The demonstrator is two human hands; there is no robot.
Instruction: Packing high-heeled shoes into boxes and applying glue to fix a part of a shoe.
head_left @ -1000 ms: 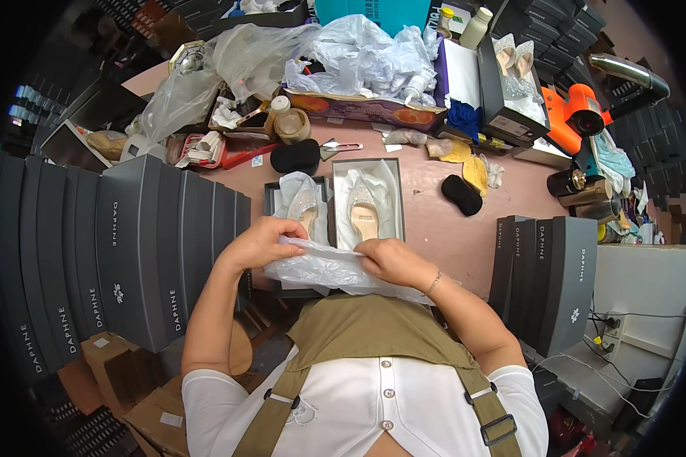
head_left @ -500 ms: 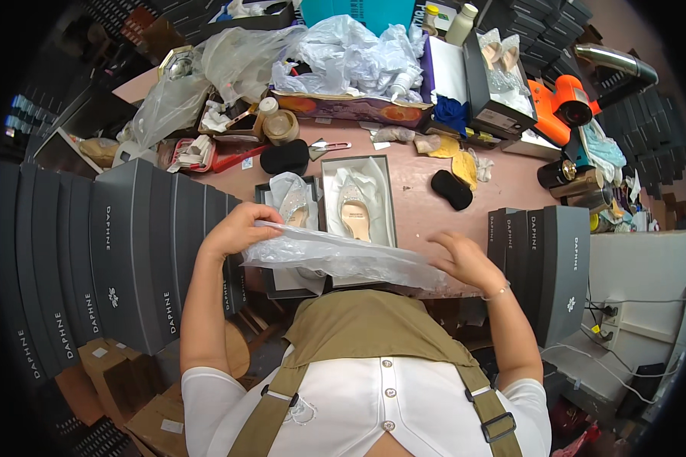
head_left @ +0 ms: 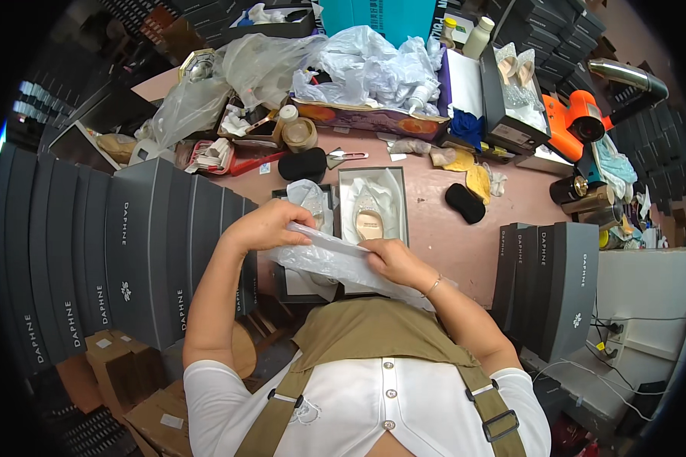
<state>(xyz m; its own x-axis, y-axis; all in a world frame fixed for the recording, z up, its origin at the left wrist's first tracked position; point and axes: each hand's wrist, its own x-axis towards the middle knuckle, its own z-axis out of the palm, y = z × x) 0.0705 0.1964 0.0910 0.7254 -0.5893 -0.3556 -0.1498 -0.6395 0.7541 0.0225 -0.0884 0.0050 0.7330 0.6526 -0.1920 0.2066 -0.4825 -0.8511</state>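
Note:
My left hand (head_left: 273,227) pinches one end of a thin, translucent white wrapping sheet (head_left: 329,257), folded into a long strip. The fingers of my right hand (head_left: 396,260) are closed on the same sheet farther right. It hangs in front of my apron, over the near part of two open shoe boxes. In the right box (head_left: 405,199) lies a pale pointed shoe (head_left: 369,219) with sparkling trim, on white tissue. The left box (head_left: 280,193) holds a similar shoe (head_left: 308,199) in wrapping; the sheet and my left hand hide part of it.
Stacked dark shoe boxes flank me, at left (head_left: 146,251) and right (head_left: 560,289). Beyond lie two black pads (head_left: 302,164) (head_left: 465,204), a glue jar (head_left: 299,133), a carton of crumpled plastic (head_left: 373,116) and an orange heat gun (head_left: 575,118).
My right hand has moved left along the sheet, from open fingers at its right end to a grip nearer the left hand. The whole view has shifted slightly.

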